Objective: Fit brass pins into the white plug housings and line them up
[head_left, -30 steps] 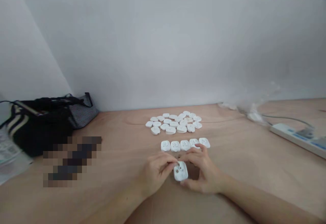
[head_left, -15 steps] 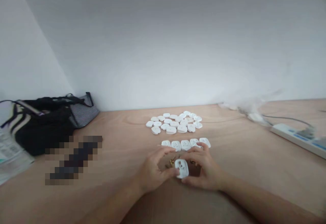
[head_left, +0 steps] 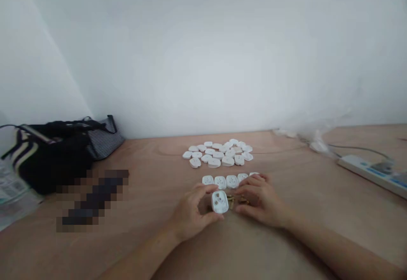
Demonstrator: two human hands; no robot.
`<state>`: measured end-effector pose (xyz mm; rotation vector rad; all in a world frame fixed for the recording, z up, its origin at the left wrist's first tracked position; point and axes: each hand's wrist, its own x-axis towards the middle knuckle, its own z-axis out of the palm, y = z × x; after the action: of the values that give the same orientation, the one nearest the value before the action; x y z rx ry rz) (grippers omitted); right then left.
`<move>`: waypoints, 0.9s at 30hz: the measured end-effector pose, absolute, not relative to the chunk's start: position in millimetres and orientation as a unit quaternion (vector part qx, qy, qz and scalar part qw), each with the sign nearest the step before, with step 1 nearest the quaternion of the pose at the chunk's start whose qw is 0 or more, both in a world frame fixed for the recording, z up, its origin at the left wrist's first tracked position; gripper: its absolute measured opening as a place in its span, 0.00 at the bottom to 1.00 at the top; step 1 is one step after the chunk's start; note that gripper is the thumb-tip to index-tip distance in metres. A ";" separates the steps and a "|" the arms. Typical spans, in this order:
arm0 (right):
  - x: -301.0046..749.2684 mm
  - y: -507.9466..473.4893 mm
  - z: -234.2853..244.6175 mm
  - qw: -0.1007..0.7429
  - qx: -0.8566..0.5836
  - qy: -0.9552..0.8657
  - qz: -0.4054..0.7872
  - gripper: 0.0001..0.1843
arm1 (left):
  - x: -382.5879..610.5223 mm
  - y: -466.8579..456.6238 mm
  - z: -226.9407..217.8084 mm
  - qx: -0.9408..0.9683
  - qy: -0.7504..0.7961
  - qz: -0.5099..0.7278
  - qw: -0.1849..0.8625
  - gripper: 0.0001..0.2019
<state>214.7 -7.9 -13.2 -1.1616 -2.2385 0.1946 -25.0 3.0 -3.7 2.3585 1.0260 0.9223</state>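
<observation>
Our left hand (head_left: 191,213) holds the case (head_left: 221,204) by its edges; just right of it, brass bits (head_left: 231,201) lie on the desk (head_left: 152,174), reaching between the parted thumb and fingers of our right hand (head_left: 261,200).

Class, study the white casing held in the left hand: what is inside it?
Two small brass-coloured pieces show inside the white casing, toward the left hand. Whatever lies beneath them is covered.
</observation>
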 end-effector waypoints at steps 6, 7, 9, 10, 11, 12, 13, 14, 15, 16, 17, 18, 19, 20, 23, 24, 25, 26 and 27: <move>216.0 -3.8 -14.2 0.264 -0.479 -0.837 0.034 0.08 | -23.9 1.8 -4.1 0.850 0.373 0.317 0.196 0.27; 215.3 -3.4 -14.4 0.261 -0.479 -0.837 0.033 0.08 | -23.9 1.6 -4.4 0.851 0.373 0.316 0.192 0.27; 215.2 -3.1 -14.3 0.257 -0.480 -0.838 0.035 0.07 | -24.5 1.6 -5.1 0.852 0.374 0.314 0.188 0.27; 215.8 -3.1 -14.1 0.254 -0.479 -0.839 0.039 0.07 | -24.8 1.8 -5.3 0.853 0.375 0.313 0.187 0.27; 216.6 -3.2 -14.0 0.253 -0.479 -0.840 0.044 0.07 | -25.2 2.1 -5.4 0.853 0.375 0.312 0.187 0.27; 217.5 -3.4 -13.9 0.252 -0.478 -0.840 0.048 0.07 | -25.5 2.4 -5.4 0.853 0.373 0.313 0.187 0.27; 218.2 -3.6 -13.9 0.250 -0.476 -0.841 0.053 0.06 | -25.6 2.6 -5.4 0.854 0.371 0.313 0.187 0.27; 218.5 -3.7 -14.2 0.249 -0.476 -0.842 0.057 0.05 | -25.6 2.7 -5.2 0.856 0.368 0.312 0.189 0.27; 218.4 -3.8 -14.7 0.251 -0.476 -0.841 0.061 0.04 | -25.4 2.8 -5.0 0.857 0.365 0.310 0.189 0.27; 218.0 -3.8 -15.3 0.253 -0.477 -0.839 0.063 0.04 | -25.2 2.6 -4.7 0.858 0.362 0.310 0.190 0.26; 217.3 -3.7 -16.1 0.255 -0.477 -0.839 0.065 0.04 | -25.0 2.4 -4.3 0.860 0.359 0.310 0.190 0.26; 216.4 -3.7 -16.9 0.256 -0.474 -0.840 0.067 0.04 | -24.7 2.1 -3.9 0.861 0.355 0.309 0.191 0.26; 215.5 -3.7 -17.5 0.260 -0.471 -0.840 0.067 0.05 | -24.3 1.8 -3.5 0.862 0.352 0.310 0.191 0.26; 214.6 -3.9 -18.0 0.266 -0.469 -0.840 0.066 0.05 | -24.0 1.6 -3.1 0.862 0.351 0.310 0.192 0.26; 211.9 -6.1 -17.5 0.293 -0.462 -0.834 0.067 0.06 | -22.9 1.6 -1.9 0.864 0.344 0.311 0.196 0.25; 210.8 -7.6 -16.6 0.306 -0.459 -0.831 0.067 0.06 | -22.5 1.8 -1.6 0.865 0.340 0.311 0.197 0.25; 209.6 -9.3 -15.3 0.319 -0.452 -0.830 0.067 0.06 | -22.0 2.1 -1.5 0.867 0.335 0.313 0.196 0.25; 208.3 -11.3 -14.0 0.331 -0.443 -0.830 0.066 0.08 | -21.4 2.4 -1.4 0.869 0.329 0.315 0.195 0.25; 206.9 -13.2 -12.5 0.340 -0.434 -0.832 0.066 0.10 | -20.8 2.7 -1.4 0.872 0.321 0.316 0.192 0.25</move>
<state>206.9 -13.2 -12.5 -1.1289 -2.1645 0.1714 -20.8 2.7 -1.4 2.4474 0.9022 0.8862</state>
